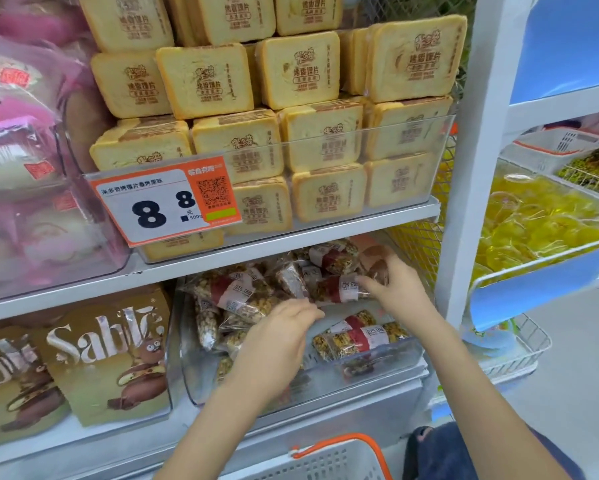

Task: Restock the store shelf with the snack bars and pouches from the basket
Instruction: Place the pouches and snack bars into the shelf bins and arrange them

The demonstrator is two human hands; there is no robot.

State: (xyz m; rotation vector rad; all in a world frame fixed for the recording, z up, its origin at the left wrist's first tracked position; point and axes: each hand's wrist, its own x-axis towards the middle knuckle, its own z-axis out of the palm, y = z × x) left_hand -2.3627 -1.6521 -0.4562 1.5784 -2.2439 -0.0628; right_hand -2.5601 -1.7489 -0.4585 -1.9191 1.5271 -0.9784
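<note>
Both hands are arranging snack bars (329, 289) in the clear bin (377, 362): right hand (400, 289) pinching one, left hand (277, 337) pressing flat; the heaped pile risks sliding forward.

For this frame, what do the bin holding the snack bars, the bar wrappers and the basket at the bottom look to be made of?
Bin: clear rigid plastic, probably acrylic; the bars show through its glossy front wall.
Snack bar wrappers: thin clear film with a paper-like label band; they crinkle and glint.
Basket: white moulded plastic with a perforated wall; its orange handle also looks plastic.
</note>
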